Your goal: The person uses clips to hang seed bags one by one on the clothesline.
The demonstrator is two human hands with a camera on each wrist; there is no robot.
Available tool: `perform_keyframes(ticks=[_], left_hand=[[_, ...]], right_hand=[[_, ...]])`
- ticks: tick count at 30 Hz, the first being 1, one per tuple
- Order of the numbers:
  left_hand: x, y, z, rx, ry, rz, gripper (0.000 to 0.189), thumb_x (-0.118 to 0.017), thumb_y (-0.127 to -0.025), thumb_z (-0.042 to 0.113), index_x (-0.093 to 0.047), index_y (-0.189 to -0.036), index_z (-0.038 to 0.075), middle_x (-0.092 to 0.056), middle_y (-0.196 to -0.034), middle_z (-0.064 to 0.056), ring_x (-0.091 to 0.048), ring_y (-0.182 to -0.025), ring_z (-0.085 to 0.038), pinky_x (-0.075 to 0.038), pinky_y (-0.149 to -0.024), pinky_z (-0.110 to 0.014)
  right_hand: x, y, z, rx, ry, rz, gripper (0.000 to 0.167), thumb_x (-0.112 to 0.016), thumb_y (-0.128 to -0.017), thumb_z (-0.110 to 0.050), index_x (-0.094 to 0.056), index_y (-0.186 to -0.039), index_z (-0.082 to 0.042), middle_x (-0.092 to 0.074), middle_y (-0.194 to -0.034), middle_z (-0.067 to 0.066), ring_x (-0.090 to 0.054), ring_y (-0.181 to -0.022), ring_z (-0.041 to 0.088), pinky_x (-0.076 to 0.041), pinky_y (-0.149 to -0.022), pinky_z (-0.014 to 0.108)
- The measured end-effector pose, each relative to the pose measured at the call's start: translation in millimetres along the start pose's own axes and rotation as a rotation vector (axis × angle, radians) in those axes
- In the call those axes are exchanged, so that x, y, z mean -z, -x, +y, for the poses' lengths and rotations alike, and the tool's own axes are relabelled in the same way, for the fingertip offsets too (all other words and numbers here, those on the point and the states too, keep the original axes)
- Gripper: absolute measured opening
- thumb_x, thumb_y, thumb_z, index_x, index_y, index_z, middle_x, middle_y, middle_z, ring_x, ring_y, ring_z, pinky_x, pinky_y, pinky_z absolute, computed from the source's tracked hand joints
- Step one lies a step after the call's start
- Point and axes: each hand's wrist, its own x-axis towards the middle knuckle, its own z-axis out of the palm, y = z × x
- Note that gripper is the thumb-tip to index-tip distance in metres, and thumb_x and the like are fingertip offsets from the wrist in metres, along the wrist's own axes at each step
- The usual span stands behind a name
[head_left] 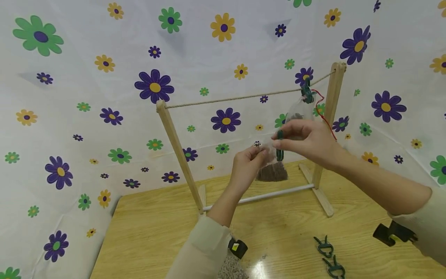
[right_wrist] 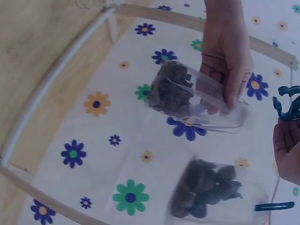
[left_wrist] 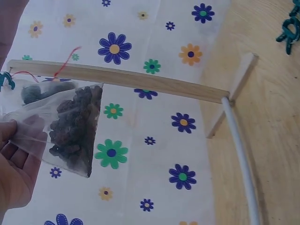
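My left hand's fingers [right_wrist: 229, 70] pinch the clear bag [head_left: 271, 170] up by its top so my right hand [head_left: 310, 141], gripping the green clip [head_left: 280, 145], can reach it.

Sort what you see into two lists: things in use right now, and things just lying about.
In use: left hand holding a clear bag of brown bits; right hand pinching a green clip; rope on the wooden rack.

Lying about: two spare clips; table.
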Motion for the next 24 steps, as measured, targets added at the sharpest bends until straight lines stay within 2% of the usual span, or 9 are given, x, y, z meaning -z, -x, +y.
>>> perform_keyframes(ticks=[5,9,12,17,20,24], left_hand=[[-3.0,-10.5,17.9,-0.049,-0.007,-0.002,0.026,-0.058,-0.095,0.021,-0.069,-0.107,0.000,-0.072,-0.098,-0.013,-0.069,-0.089,-0.014,-0.054,-0.077,-0.024],[-2.9,-17.6,30.7,-0.067,0.006,-0.007,0.026,-0.057,-0.096,0.021,-0.069,-0.108,0.002,-0.072,-0.097,-0.013,-0.069,-0.090,-0.015,-0.054,-0.079,-0.025],[-1.7,-23.6,38.1,-0.085,-0.026,0.013,0.025,-0.058,-0.095,0.022,-0.070,-0.105,0.003,-0.072,-0.096,-0.012,-0.069,-0.088,-0.014,-0.054,-0.077,-0.024],[0.1,-34.9,45.4,-0.087,-0.043,0.032,0.027,-0.058,-0.095,0.023,-0.070,-0.106,0.002,-0.072,-0.099,-0.012,-0.069,-0.089,-0.015,-0.055,-0.076,-0.024],[0.9,-40.7,50.5,-0.080,-0.051,0.038,0.027,-0.058,-0.095,0.024,-0.070,-0.107,0.002,-0.072,-0.099,-0.011,-0.068,-0.089,-0.014,-0.054,-0.076,-0.024],[-0.3,-46.1,55.1,-0.094,-0.101,0.065,0.027,-0.058,-0.095,0.026,-0.071,-0.105,0.004,-0.072,-0.097,-0.009,-0.066,-0.085,-0.012,-0.052,-0.071,-0.020]], right_hand=[[14.3,-18.3,-20.8,-0.029,-0.048,0.079,0.022,-0.070,-0.086,-0.019,-0.071,-0.103,-0.004,-0.071,-0.090,-0.008,-0.066,-0.083,0.008,-0.052,-0.072,0.019],[22.1,-33.0,-33.9,-0.011,-0.085,0.131,0.019,-0.072,-0.085,-0.018,-0.072,-0.100,-0.005,-0.072,-0.089,-0.009,-0.066,-0.081,0.010,-0.052,-0.073,0.019],[27.3,-44.3,-41.1,0.010,-0.108,0.162,0.016,-0.072,-0.084,-0.017,-0.073,-0.097,-0.006,-0.073,-0.091,-0.007,-0.066,-0.081,0.011,-0.052,-0.075,0.018],[36.1,-63.9,-46.1,0.034,-0.091,0.225,0.014,-0.074,-0.083,-0.019,-0.075,-0.093,-0.009,-0.073,-0.091,-0.007,-0.066,-0.086,0.010,-0.050,-0.078,0.017],[40.9,-74.0,-45.3,0.025,-0.059,0.231,0.015,-0.074,-0.083,-0.022,-0.075,-0.092,-0.010,-0.073,-0.088,-0.009,-0.065,-0.085,0.011,-0.049,-0.072,0.017],[42.8,-83.8,-41.0,-0.005,-0.060,0.176,0.015,-0.073,-0.084,-0.021,-0.075,-0.093,-0.009,-0.071,-0.084,-0.009,-0.062,-0.086,0.013,-0.047,-0.071,0.019]])
